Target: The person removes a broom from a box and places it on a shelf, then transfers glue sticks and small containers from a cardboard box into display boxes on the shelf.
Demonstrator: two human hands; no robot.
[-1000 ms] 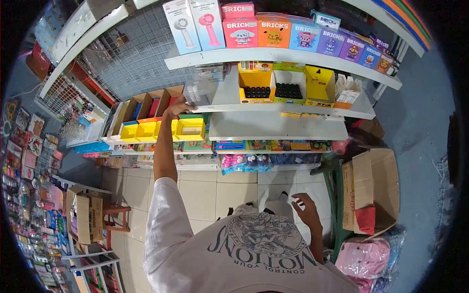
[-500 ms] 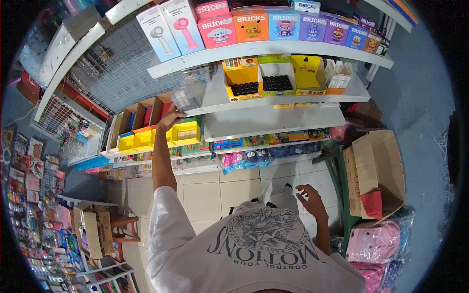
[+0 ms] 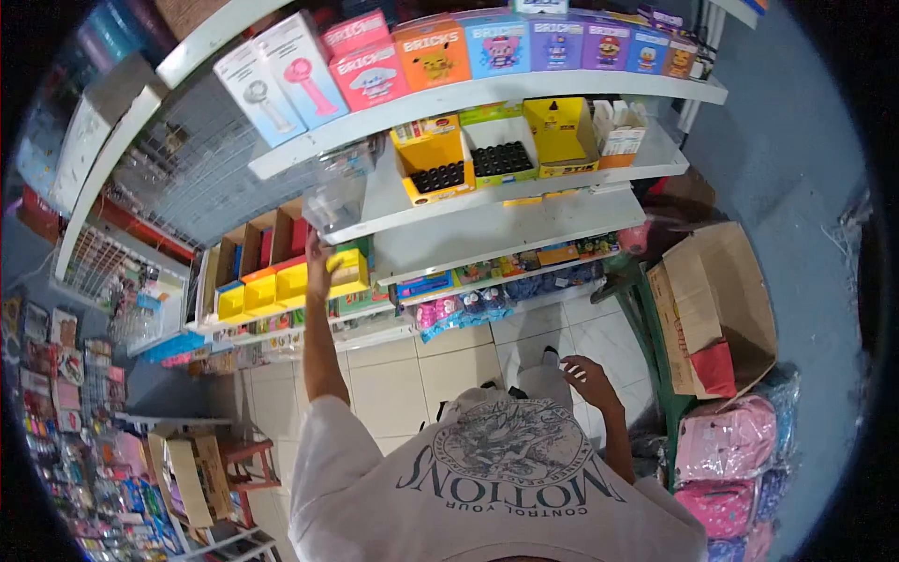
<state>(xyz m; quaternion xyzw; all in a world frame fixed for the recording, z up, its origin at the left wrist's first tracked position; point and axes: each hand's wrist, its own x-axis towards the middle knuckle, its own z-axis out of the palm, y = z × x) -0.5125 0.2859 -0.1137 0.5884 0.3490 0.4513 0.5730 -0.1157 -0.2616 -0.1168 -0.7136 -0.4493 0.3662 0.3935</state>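
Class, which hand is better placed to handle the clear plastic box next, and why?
Probably the left hand: its fingers are close to the clear plastic box, while the right hand is lower, much farther from it.

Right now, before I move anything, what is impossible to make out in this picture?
All in the head view:
- Left hand: fingertips blurred; touching the clear container or not, cannot tell.
- Clear container: contents blurred.
- Black-topped items: lower parts hidden by their box's front wall.
- Light blue box: cut off by the top edge.
- Hanging goods, far left: labels too small.
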